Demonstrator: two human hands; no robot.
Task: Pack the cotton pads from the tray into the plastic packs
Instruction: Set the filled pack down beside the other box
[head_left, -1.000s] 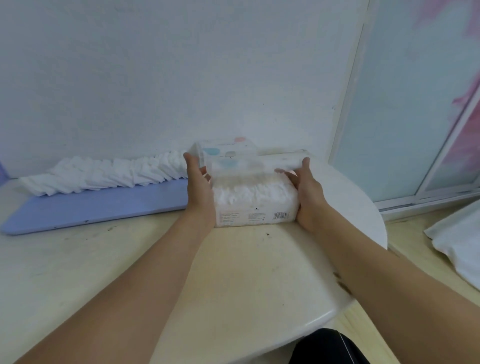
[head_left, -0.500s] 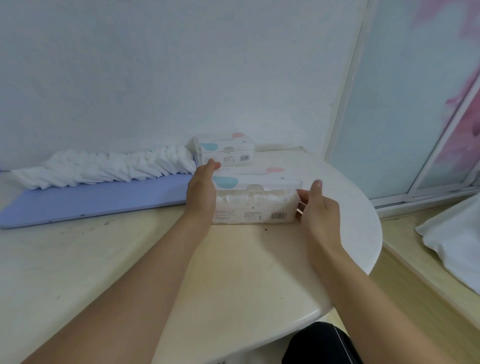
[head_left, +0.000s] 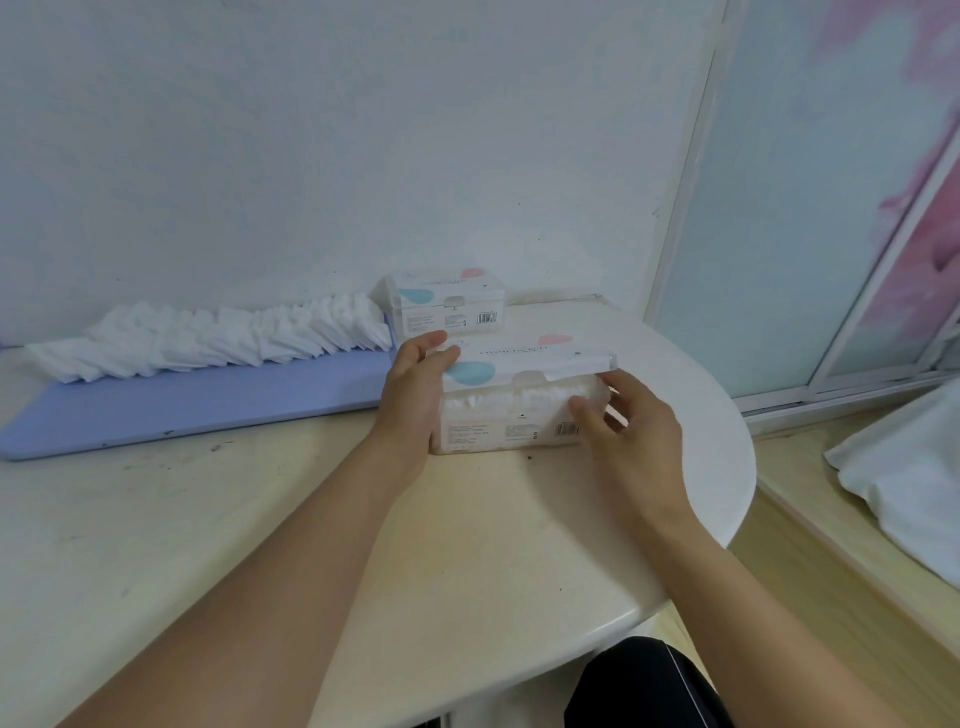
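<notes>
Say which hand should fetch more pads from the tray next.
Left, probably. The left hand sits at the near pack's left end, right beside the blue tray and its row of cotton pads. The right hand is at the pack's far end.

Single head-worn view, wide-angle, looking forward and down from above the near edge of the bench (head_left: 291, 530). Faces the white wall (head_left: 363, 156) behind it; sliding glass panels (head_left: 810, 208) at right. Both forearms enter from the bottom edge, close to lens. Strong edge distortion.
</notes>
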